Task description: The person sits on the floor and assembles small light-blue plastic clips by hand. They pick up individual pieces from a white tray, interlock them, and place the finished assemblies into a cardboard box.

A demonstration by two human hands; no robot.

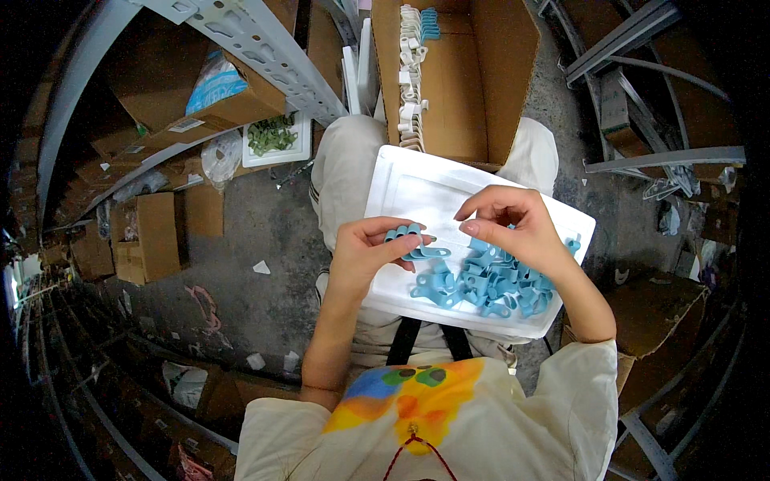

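My left hand [366, 249] is closed on a short row of light-blue plastic clips [407, 232], nested side by side, each with a curved loop and a flat tab. They are held above the left part of a white tray [401, 186] lying across my lap. My right hand [516, 225] hovers over the tray with its fingers curled; a small gap shows between thumb and index finger, and nothing is visible in it. Under and beside it lies a loose heap of the same blue clips [493, 280]. Part of the heap is hidden by my right hand and forearm.
Beyond the tray an open cardboard box [453, 96] stands between my legs, with a row of white clips [411, 88] and some blue ones [430, 24] along its left side. Metal shelving [257, 52] rises at left. A white tray [301, 144] of green pieces sits near it.
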